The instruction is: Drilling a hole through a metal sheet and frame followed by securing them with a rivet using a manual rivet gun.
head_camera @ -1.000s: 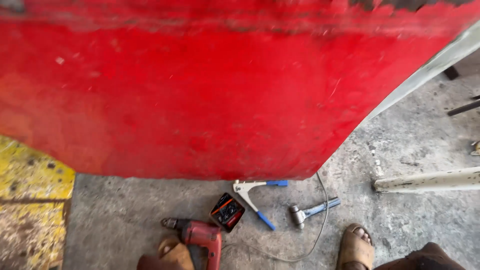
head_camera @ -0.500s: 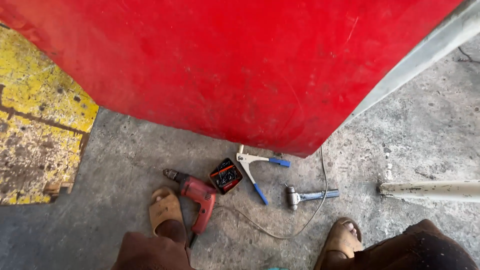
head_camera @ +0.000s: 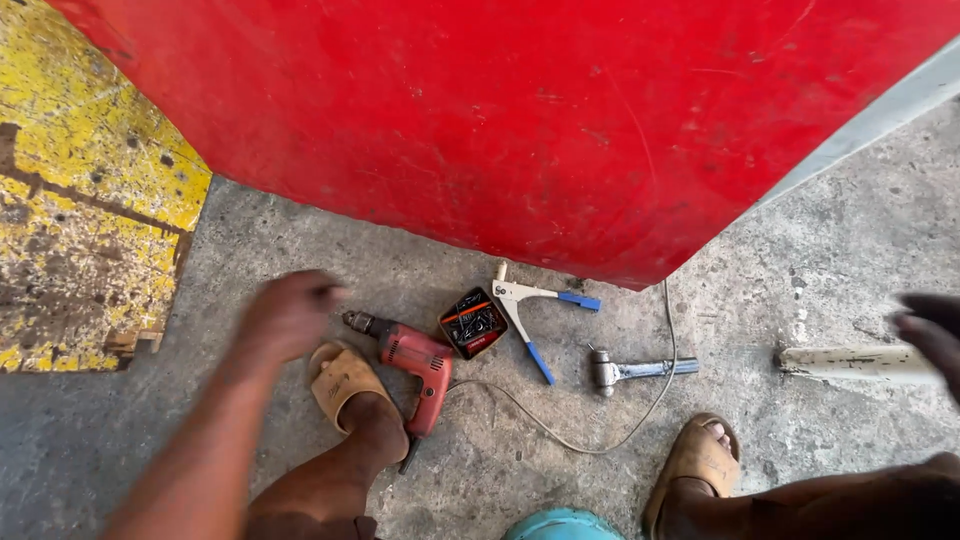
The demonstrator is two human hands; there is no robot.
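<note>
Drill lies on the concrete floor, long axis running 10-to-4 o'clock, chuck pointing 10. Left hand hovers near the chuck, blurred, grip indeterminate. Right hand likewise indeterminate, holding nothing.

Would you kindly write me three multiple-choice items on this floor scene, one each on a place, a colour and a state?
1. Where does the hammer lie?
A. right of the red drill
B. on the yellow plate
C. left of the drill

2. What colour are the rivet tool's handle ends?
A. green
B. blue
C. orange

3. What is the left hand holding?
A. the drill
B. the hammer
C. nothing

Answers: 1 A, it lies on the concrete floor beyond the small open box. 2 B, both tips are blue. 3 C, the blurred hand is above the floor, near the drill's chuck, with nothing in its grip.
</note>
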